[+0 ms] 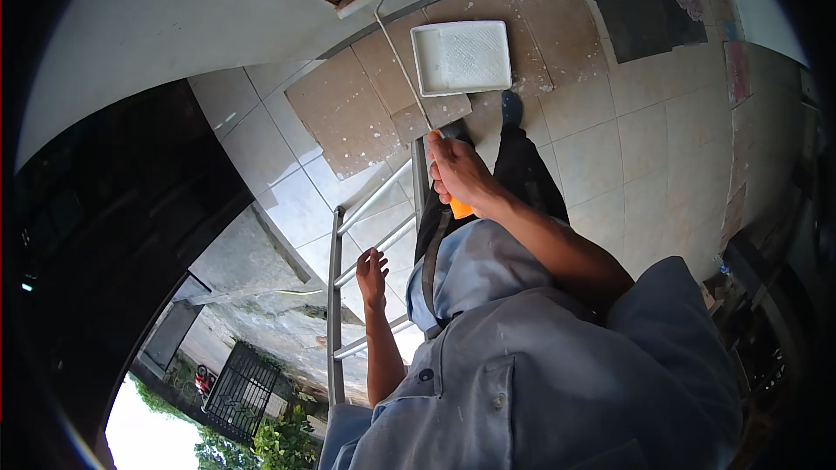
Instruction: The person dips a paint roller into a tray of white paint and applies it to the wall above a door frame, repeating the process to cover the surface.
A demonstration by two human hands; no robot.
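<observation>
My right hand (pixel 459 171) is wrapped round the orange handle of a paint roller (pixel 399 59). Its long wire frame runs away from me, and the white roller sleeve lies against the lower part of the wall. My left hand (pixel 373 277) hangs beside a metal ladder (pixel 334 296), fingers loosely bent and apart, with nothing in it. A white paint tray (pixel 416 61) with a ridged slope rests on the floor just past my feet, with whitish paint in it.
Paint-spattered brown cardboard sheets (pixel 338 115) cover the tiles along the wall (pixel 218 9). A dark mat (pixel 644 13) lies at the far right. A dark opening (pixel 113 200) is on the left; a black gate (pixel 248 392) and plants stand outside at lower left.
</observation>
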